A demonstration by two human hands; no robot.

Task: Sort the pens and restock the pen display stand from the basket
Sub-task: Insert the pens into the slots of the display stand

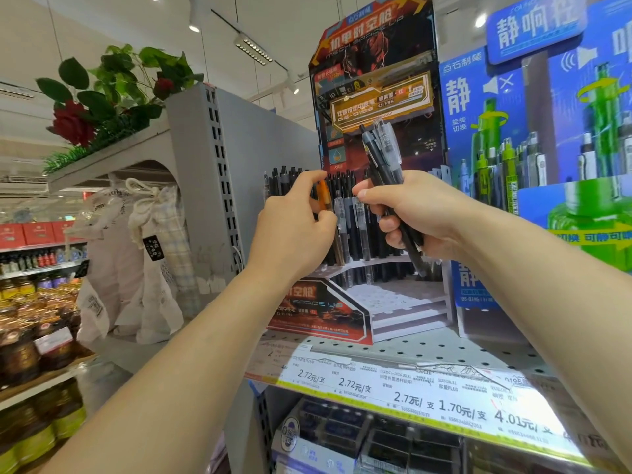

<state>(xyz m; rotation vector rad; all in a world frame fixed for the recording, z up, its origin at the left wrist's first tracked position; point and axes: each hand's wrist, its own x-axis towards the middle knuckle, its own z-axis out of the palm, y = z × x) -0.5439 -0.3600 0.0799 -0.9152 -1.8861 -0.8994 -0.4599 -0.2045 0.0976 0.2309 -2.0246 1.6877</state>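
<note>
A dark cardboard pen display stand [403, 302] sits on a perforated shelf, with rows of black and grey pens [345, 227] standing in its upper tiers. My left hand [294, 227] pinches an orange pen [323, 196] in front of the standing pens. My right hand [410, 210] grips a bundle of black and clear pens [384, 152], their tops pointing up in front of the stand's backboard. The basket is out of view.
A blue and green pen display [547, 165] stands right of the stand. Price labels [427, 401] run along the shelf edge [410, 350]. A grey shelf end panel [222, 172] and hanging cloth bags [136, 254] are at left, jars [30, 336] lower left.
</note>
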